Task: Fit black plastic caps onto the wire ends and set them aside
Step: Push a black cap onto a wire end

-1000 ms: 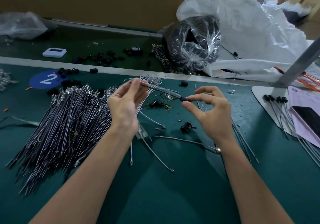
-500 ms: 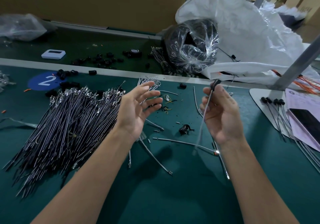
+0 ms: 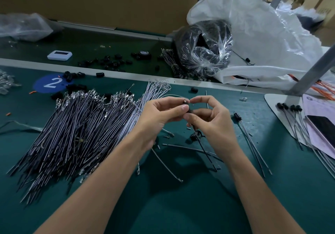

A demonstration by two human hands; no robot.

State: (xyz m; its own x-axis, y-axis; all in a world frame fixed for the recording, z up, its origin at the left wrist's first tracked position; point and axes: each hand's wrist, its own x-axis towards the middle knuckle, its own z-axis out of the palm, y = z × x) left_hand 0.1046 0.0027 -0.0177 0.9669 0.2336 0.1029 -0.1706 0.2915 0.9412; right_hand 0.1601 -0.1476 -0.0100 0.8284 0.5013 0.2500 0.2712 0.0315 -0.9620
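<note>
Over the green mat, my left hand [image 3: 163, 115] and my right hand [image 3: 208, 119] meet fingertip to fingertip. Between them they pinch a small black cap [image 3: 186, 105] at the top end of a thin dark wire [image 3: 204, 148], which hangs down under my right palm to the mat. A big pile of bare wires [image 3: 72, 132] lies to the left. One capped wire [image 3: 246, 132] lies just right of my right hand, and several more capped wires [image 3: 290, 110] rest on the white base at the far right.
Loose black caps [image 3: 74, 75] are scattered near the blue "2" sticker [image 3: 49, 83] and beyond the grey rail. A clear bag of black parts [image 3: 204, 49] and a white sack [image 3: 262, 34] sit at the back. A phone [image 3: 324, 127] on pink paper lies at the right edge.
A capped wire that my right hand held up now lies on the mat to the right. Both hands have come together at the centre around a new wire and cap.
</note>
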